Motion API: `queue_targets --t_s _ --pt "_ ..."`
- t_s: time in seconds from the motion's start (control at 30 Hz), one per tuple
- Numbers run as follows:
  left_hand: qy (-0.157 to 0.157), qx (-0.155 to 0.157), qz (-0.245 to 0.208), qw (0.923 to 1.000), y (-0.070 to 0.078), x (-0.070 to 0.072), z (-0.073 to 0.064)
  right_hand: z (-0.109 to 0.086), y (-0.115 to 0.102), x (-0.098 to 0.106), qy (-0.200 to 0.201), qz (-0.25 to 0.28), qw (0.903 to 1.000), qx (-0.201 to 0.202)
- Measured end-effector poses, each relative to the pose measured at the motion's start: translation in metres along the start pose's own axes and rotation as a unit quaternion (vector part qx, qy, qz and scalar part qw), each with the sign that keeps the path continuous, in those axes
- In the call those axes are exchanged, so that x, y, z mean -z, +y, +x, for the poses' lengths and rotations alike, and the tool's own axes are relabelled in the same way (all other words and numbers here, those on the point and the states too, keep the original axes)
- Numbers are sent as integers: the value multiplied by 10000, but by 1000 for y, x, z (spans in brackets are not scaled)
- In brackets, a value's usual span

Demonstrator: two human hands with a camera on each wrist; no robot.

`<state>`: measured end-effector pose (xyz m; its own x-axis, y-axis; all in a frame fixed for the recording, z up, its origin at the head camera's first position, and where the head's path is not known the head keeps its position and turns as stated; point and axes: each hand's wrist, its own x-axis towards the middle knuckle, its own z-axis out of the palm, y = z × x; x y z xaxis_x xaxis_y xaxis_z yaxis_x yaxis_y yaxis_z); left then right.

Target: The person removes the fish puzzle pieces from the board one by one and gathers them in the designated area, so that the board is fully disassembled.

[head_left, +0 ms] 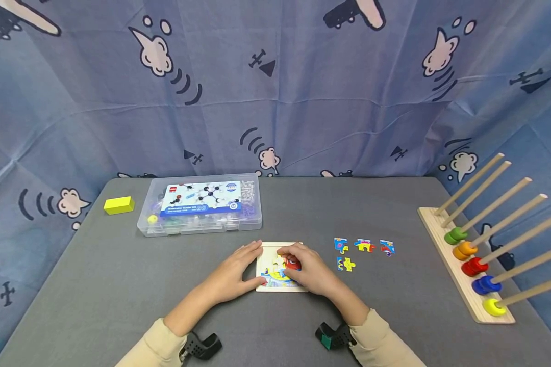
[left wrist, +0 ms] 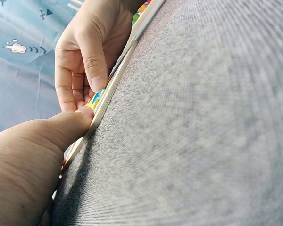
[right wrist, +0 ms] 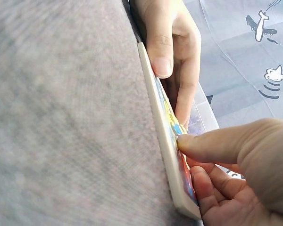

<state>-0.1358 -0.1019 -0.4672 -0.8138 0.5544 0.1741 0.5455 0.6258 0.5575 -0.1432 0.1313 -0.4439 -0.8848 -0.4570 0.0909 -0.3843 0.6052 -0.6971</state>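
Pale wood, flat on the grey table [head_left: 119, 285] between the hands: puzzle tray [head_left: 271, 250]. Risk, as judged: a misturned piece could jam, or sideways pressure from the right hand [head_left: 309, 270] could lift neighbours; weak bracing might let the tray slide. Picture partly filled, yellow, red and blue; bare wood upper left. Left hand [head_left: 231, 275]: fingers extended by the far-left corner, thumb on near-left part. Right: curved over picture; cannot tell if pinching. Loose pieces [head_left: 364, 245] rightward.

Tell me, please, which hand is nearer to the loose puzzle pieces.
Right. The right hand is left of the loose puzzle pieces; the left hand is farther left, at the puzzle board.
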Motion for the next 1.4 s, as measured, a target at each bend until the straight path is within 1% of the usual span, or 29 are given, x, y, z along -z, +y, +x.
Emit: queue_targets --t_s 0.3,0.47,0.57,0.87,1.13,1.4 --pt "-122 97 -3 9999 1 0 0 -2 2 2 -20 -14 9999 142" --pt "-1 3 27 10000 1 0 -1 -2 2 2 20 60 9997 216" --pt "34 -25 29 10000 0 0 -1 -1 1 2 60 115 9997 220" --pt "-94 72 32 9999 0 1 -1 -1 -1 8 100 355 9992 125" --pt "-127 124 16 9998 0 1 -2 -7 5 22 40 323 9994 72" --pt "-121 76 82 9999 0 0 0 -23 23 49 132 50 9998 124"
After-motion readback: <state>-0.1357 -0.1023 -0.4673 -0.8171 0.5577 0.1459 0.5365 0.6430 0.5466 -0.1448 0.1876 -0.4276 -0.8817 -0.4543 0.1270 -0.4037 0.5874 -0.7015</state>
